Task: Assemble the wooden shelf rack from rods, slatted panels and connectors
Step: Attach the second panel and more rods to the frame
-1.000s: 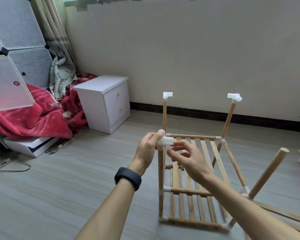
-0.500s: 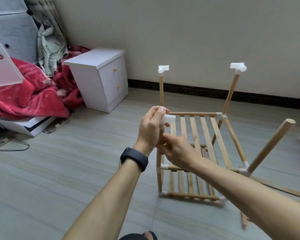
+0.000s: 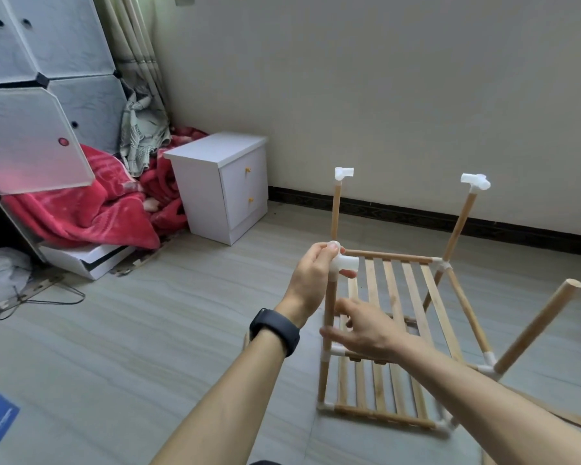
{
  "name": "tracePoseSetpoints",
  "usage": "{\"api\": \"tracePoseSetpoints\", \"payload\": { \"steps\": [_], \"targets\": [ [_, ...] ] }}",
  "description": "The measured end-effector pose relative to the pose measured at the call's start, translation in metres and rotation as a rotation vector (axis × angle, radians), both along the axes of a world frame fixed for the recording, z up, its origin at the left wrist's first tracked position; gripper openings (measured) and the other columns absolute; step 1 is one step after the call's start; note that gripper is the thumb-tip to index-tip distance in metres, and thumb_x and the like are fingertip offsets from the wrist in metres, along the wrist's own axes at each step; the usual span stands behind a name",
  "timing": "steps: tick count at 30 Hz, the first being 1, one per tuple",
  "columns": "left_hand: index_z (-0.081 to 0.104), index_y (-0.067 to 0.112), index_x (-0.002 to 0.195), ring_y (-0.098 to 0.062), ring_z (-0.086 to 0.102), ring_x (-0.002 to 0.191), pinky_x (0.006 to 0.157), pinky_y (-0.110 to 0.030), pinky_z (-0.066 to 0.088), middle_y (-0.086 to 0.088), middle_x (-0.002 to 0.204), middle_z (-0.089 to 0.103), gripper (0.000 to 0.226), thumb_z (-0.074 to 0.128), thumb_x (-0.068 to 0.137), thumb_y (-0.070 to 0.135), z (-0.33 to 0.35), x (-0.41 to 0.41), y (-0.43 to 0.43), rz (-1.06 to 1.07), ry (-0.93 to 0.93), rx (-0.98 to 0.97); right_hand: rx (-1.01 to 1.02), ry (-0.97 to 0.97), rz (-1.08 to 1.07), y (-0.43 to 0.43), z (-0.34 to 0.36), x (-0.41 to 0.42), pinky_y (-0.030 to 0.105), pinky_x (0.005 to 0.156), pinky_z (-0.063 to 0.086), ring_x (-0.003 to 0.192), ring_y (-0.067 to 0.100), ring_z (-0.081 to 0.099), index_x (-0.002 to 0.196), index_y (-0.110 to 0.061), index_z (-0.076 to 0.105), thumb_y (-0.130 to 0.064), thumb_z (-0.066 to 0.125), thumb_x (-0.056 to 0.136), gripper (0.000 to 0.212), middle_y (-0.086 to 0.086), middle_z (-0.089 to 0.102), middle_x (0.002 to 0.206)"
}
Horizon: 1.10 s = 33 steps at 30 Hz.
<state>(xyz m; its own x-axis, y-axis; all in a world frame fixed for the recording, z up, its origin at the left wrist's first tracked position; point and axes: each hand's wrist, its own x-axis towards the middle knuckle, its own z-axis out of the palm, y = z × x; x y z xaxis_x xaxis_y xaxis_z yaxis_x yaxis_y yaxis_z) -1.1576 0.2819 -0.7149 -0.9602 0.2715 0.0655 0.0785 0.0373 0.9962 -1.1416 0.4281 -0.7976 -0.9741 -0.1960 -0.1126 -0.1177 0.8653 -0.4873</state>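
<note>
Pinching the white connector (image 3: 345,263) between thumb and fingers, our left hand (image 3: 311,280) held it on top of the near-left rod (image 3: 329,307) of the rack (image 3: 393,286). The rack stood on the floor (image 3: 148,330) with two slatted panels already joined. Our right hand (image 3: 366,328) lay lower beside the same rod, fingers loosely bent. Through the blur we could not tell whether it gripped the wood or only touched it.

We judged the step to be seating this connector fully and squaring its open socket. To do it well, the lower hand needed to brace the rod firmly, so the push ran straight down its length and not sideways, since the frame looked light and likely to wobble. The side socket pointed right, and we thought it should line up like the far-left connector (image 3: 343,173) and the far-right connector (image 3: 476,181). The leaning rod (image 3: 537,327) on the near right had no connector on its free end yet.
</note>
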Motion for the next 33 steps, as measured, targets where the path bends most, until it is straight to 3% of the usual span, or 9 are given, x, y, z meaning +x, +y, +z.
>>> {"api": "tracePoseSetpoints", "payload": {
  "steps": [3,8,11,14,21,24,27,30,33],
  "targets": [
    [0.062,0.009,0.098,-0.008,0.058,0.058,0.067,-0.024,0.044,-0.001,0.065,0.060,0.048,0.039,0.101,0.051,-0.006,0.002,0.013,0.004,-0.070,0.084,0.276,-0.104,-0.009,0.020,-0.037,-0.001,0.043,0.108,0.044,0.133,0.022,0.047,0.139,-0.034,0.049,-0.074,0.056,0.086,0.067,0.000,0.044,0.151],
    [0.047,0.017,0.074,-0.011,0.033,0.049,0.046,-0.020,0.032,0.006,0.052,0.035,0.036,0.047,0.082,0.052,-0.021,-0.005,0.027,0.080,-0.149,0.361,0.417,0.003,0.025,0.035,-0.107,0.004,0.051,0.105,0.040,0.136,0.027,0.039,0.119,-0.045,0.047,-0.076,0.033,0.091,0.044,-0.002,0.028,0.153],
    [0.049,0.019,0.076,-0.009,0.032,0.046,0.043,-0.019,0.031,0.008,0.051,0.036,0.038,0.052,0.076,0.057,-0.030,-0.012,0.035,0.123,-0.122,0.410,0.427,0.247,0.036,0.042,-0.131,0.005,0.035,0.072,0.042,0.109,0.022,0.055,0.106,-0.040,0.043,-0.069,0.026,0.096,0.035,0.000,0.036,0.139],
    [0.054,0.032,0.058,-0.008,0.032,0.044,0.042,-0.019,0.031,0.010,0.049,0.037,0.032,0.049,0.073,0.060,-0.035,-0.013,0.040,0.146,-0.056,0.403,0.424,0.331,0.070,0.045,-0.133,0.003,0.022,0.050,0.031,0.080,0.011,0.045,0.105,-0.035,0.042,-0.065,0.034,0.099,0.031,0.002,0.039,0.134],
    [0.045,0.026,0.052,-0.008,0.035,0.045,0.044,-0.020,0.033,0.007,0.050,0.037,0.045,0.043,0.087,0.055,-0.033,-0.013,0.045,0.177,-0.058,0.335,0.384,0.268,0.119,0.048,-0.123,0.008,0.016,0.047,0.015,0.074,0.011,0.039,0.105,-0.035,0.040,-0.063,0.032,0.100,0.030,0.002,0.039,0.135],
    [0.046,0.021,0.059,-0.010,0.041,0.053,0.056,-0.023,0.038,0.002,0.057,0.042,0.066,0.031,0.088,0.078,-0.033,-0.008,0.039,0.076,-0.012,0.174,0.399,0.256,0.094,0.046,-0.120,0.011,0.017,0.050,0.020,0.079,0.012,0.043,0.104,-0.037,0.038,-0.068,0.018,0.098,0.037,0.000,0.037,0.138],
    [0.065,0.022,0.093,-0.009,0.064,0.086,0.081,-0.026,0.047,0.004,0.091,0.067,0.091,0.020,0.071,0.099,-0.053,-0.001,0.009,0.110,0.055,-0.017,0.421,0.254,0.042,0.043,-0.123,0.015,0.033,0.070,0.040,0.103,0.021,0.053,0.108,-0.038,0.039,-0.066,0.018,0.099,0.036,0.001,0.036,0.145],
    [0.064,0.026,0.108,-0.011,0.065,0.098,0.084,-0.029,0.047,0.004,0.102,0.069,0.067,0.034,0.085,0.081,-0.111,0.014,-0.048,0.360,-0.031,-0.091,0.440,0.303,-0.049,0.035,-0.130,0.022,0.061,0.105,0.035,0.133,0.031,0.044,0.125,-0.035,0.041,-0.055,0.030,0.103,0.032,0.002,0.038,0.149],
    [0.059,0.032,0.104,-0.014,0.065,0.097,0.075,-0.024,0.052,0.005,0.106,0.067,0.026,0.055,0.096,0.056,-0.193,0.051,-0.108,0.383,-0.229,-0.380,0.461,0.281,-0.115,0.023,-0.140,0.029,0.068,0.116,0.017,0.150,0.035,0.019,0.148,-0.028,0.027,-0.040,0.048,0.102,0.052,0.009,0.023,0.159]
  ]
}}
